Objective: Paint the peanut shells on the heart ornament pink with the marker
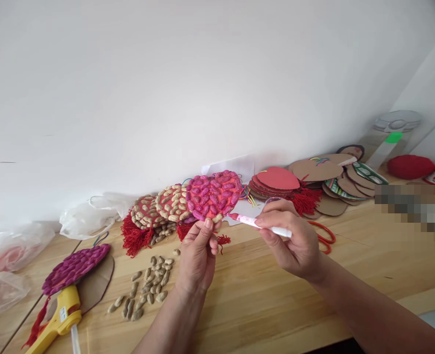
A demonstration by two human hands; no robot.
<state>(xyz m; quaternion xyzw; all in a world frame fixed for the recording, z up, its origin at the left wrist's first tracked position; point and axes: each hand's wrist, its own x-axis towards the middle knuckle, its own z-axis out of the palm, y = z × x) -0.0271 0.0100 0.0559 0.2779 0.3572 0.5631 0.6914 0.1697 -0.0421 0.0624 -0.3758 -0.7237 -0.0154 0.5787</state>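
My left hand pinches the lower edge of a peanut-covered disc, held up over the table. Most of its peanuts are coloured magenta, while one or two at the bottom edge keep their natural tan. Red yarn hangs behind the fingers. In my right hand is a white marker pen, its red tip pointing left at the disc's lower right edge; whether the tip touches a peanut I cannot tell. Just behind the disc lean uncoloured peanut discs with red tassels.
Loose peanuts lie left of my arms. Farther left are a yellow glue gun, a purple peanut disc and plastic bags. To the right stand red discs, cardboard discs, orange-handled scissors and red yarn.
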